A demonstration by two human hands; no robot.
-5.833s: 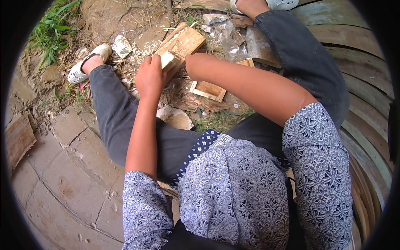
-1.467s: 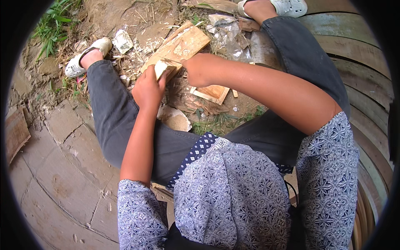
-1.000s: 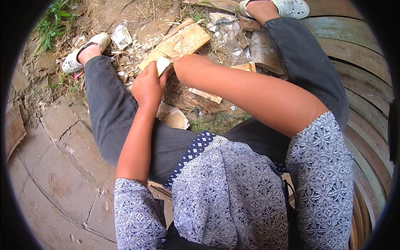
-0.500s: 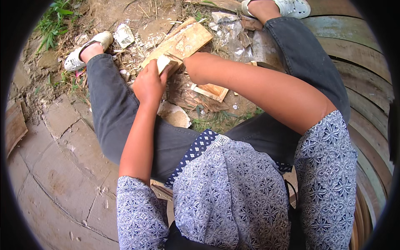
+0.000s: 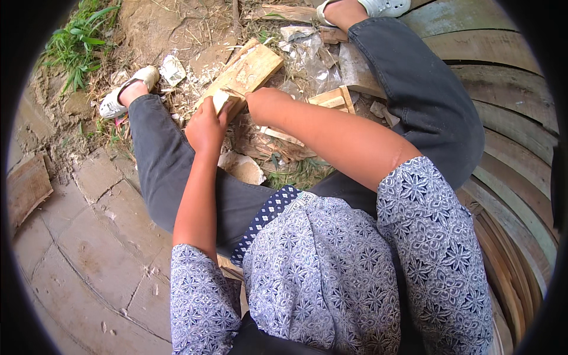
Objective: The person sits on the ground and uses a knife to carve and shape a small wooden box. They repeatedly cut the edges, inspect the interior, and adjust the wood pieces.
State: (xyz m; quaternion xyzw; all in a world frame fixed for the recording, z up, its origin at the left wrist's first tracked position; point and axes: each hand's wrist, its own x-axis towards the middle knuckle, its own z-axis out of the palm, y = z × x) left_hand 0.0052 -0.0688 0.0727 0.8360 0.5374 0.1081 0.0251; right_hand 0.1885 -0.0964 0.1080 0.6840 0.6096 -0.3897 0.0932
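My left hand (image 5: 206, 129) is closed round a small pale wooden block (image 5: 220, 98), whose upper end shows above the fingers. The block is held over the near edge of a thick wooden beam (image 5: 255, 66) lying on the ground between my feet. Just to the right of the block, my right hand (image 5: 264, 104) is curled in a fist, its fingers turned away and hidden. A thin dark edge runs from that fist toward the block; I cannot tell what it belongs to.
Wood shavings and scraps litter the ground round the beam. A small wooden frame (image 5: 332, 102) lies right of my right wrist, near clear plastic sheeting (image 5: 316, 74). Wooden planks (image 5: 497, 83) line the right side; stone paving (image 5: 89, 248) spreads at left. A whitish chunk (image 5: 244, 168) lies nearer me.
My right forearm and elbow have drawn left and down, and more of the small frame shows beyond the arm. The left hand keeps its hold on the block. The view has shifted slightly.
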